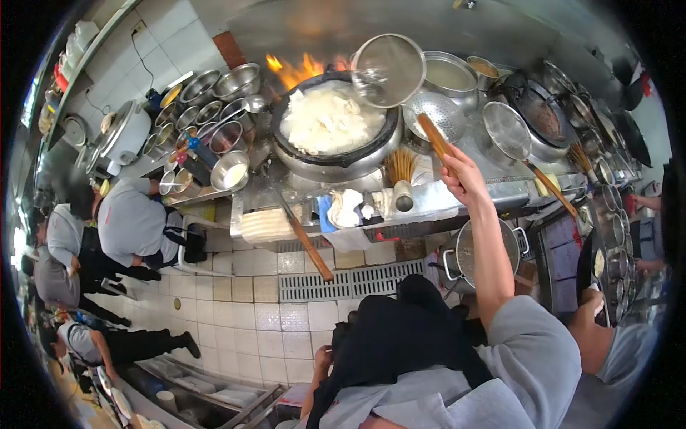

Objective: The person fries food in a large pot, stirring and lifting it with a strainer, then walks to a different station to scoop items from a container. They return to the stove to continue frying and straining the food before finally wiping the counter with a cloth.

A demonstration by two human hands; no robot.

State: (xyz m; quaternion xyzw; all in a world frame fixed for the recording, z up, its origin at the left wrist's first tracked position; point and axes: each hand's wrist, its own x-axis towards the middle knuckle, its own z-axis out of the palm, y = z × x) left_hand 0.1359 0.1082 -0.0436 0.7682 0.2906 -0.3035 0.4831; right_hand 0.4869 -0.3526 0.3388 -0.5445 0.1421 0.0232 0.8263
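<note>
My right hand (466, 175) is closed around the wooden handle of a round mesh strainer (389, 70). The strainer is raised over the right rim of a large wok (334, 163). White pieces of food (325, 121) in bubbling, pale liquid fill the wok, and flames (296, 70) rise behind it. Low at my left side, my left hand (323, 360) is beside dark cloth; its fingers are too small and partly hidden to make out. Below my right hand stands a big two-handled pot (486, 250).
A bamboo brush (401, 171), a perforated ladle (434, 116) and a second mesh strainer (506, 131) are along the stove. Metal bowls (230, 170) crowd the left counter. A long wooden-handled tool (304, 239) juts over the edge. Co-workers (136, 222) stand at left; another person's hand (589, 306) is at right.
</note>
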